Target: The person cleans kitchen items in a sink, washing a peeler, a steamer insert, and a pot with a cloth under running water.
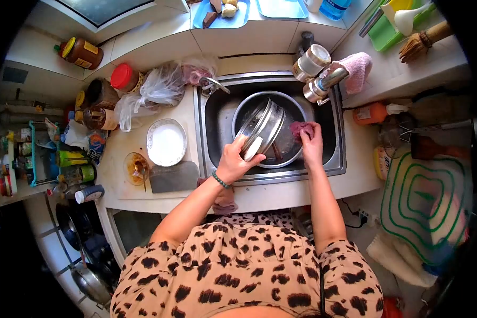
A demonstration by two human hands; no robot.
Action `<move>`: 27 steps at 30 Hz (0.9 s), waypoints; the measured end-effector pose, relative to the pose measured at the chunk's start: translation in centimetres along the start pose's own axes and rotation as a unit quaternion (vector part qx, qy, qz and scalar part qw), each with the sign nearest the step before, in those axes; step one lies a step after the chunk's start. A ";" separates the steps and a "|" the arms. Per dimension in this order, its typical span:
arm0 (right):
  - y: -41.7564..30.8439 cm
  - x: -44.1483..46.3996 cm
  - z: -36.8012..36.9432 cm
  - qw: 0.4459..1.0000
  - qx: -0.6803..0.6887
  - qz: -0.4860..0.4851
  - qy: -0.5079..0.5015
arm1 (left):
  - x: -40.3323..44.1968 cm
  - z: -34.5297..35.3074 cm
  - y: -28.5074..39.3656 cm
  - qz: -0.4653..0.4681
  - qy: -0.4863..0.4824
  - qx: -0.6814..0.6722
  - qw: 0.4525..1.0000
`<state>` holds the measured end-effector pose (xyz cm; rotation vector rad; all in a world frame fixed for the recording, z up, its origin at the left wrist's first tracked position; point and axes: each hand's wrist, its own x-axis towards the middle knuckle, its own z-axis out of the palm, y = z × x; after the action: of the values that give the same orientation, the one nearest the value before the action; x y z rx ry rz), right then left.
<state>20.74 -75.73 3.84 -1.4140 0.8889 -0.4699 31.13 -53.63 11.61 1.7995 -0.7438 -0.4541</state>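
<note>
My left hand [238, 163] is closed on a shiny, round metal-rimmed piece [270, 121] with a white handle [253, 149]. It is tilted on its side over a metal basin [239, 108]; whether it is a pot or a lid I cannot tell. In my right hand [312, 144] is a crumpled reddish-purple cloth [301, 129], pinched at the basin's right rim. The basin sits in the dark steel sink [213, 151]. A thin brown object [276, 150] shows inside the basin. My left wrist wears a beaded bracelet.
Left of the sink stand a white plate [166, 142], a small glass bowl with a spoon [137, 168] and a grey board [175, 177]. Behind them lie plastic bags [161, 90] and jars [123, 77]. A faucet [318, 89] and a pink towel [355, 69] are at the back right.
</note>
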 end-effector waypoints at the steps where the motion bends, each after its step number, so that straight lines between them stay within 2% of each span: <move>1: -3.8 -1.6 0.5 0.997 -0.042 -0.065 -0.024 | 0.0 -0.2 0.3 -0.003 0.004 -0.002 1.000; 2: -6.4 -2.8 1.2 0.987 -0.084 -0.128 -0.049 | 0.1 -0.2 0.3 -0.003 0.003 -0.002 1.000; 4: -8.3 -4.1 3.1 0.955 -0.079 -0.259 -0.122 | 0.3 -0.1 0.1 0.006 0.023 0.010 1.000; 6: -10.8 -5.3 5.3 0.871 -0.250 -0.395 -0.152 | 0.5 -0.1 0.3 0.029 0.026 0.050 0.998; 8: -10.7 -5.0 7.2 0.853 -0.296 -0.407 -0.139 | 0.4 -0.4 0.6 0.025 0.041 0.091 0.995; 10: -9.9 -3.0 7.6 0.873 -0.318 -0.364 -0.067 | 0.0 -1.0 0.9 -0.038 0.050 0.067 0.996; 12: -4.6 2.0 5.4 0.921 -0.225 -0.290 -0.128 | -0.6 -1.5 1.1 -0.011 0.062 0.035 0.997; 13: -3.9 2.3 5.1 0.961 -0.130 -0.177 -0.171 | -0.7 -1.7 1.0 -0.012 0.058 0.035 0.998; 14: -3.2 2.5 5.0 0.975 -0.031 -0.061 -0.210 | -0.8 -1.9 0.8 -0.011 0.065 0.019 0.998; 15: -2.6 2.6 4.6 0.971 0.053 0.012 -0.233 | -0.6 -2.1 0.6 -0.007 0.073 0.003 0.997; 16: -3.3 2.0 4.7 0.971 0.053 0.013 -0.232 | -0.5 -2.5 0.4 -0.009 0.072 0.003 0.997; 18: -5.1 0.8 5.2 0.971 -0.003 -0.094 -0.220 | 0.1 -3.0 0.4 -0.006 0.050 0.012 0.999; 19: -8.1 -0.9 5.7 0.954 -0.082 -0.115 -0.264 | 0.7 -2.8 1.2 0.011 0.054 0.089 0.994; 20: -8.8 -2.2 6.8 0.931 -0.139 -0.192 -0.279 | 1.0 -2.2 0.9 0.000 0.051 0.098 0.994; 21: -9.6 -3.9 7.7 0.889 -0.244 -0.311 -0.232 | 1.1 -2.1 0.6 0.007 0.061 0.090 0.994; 22: -10.3 -4.5 8.0 0.873 -0.250 -0.346 -0.234 | 1.7 -2.1 0.5 0.022 0.073 0.082 0.994; 24: -10.1 -3.8 7.2 0.880 -0.244 -0.331 -0.239 | 1.0 -2.3 0.8 -0.001 0.058 0.051 0.997; 26: -7.3 -0.9 5.5 0.922 -0.183 -0.249 -0.233 | 1.1 -2.7 0.5 -0.017 0.060 0.077 0.995; 27: -4.8 0.6 4.4 0.947 -0.119 -0.172 -0.242 | 0.7 -2.9 0.2 -0.028 0.057 0.036 0.997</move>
<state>25.49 -74.04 8.02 -1.8176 0.3041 -0.2555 33.38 -52.11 12.86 1.8996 -0.6386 -0.3609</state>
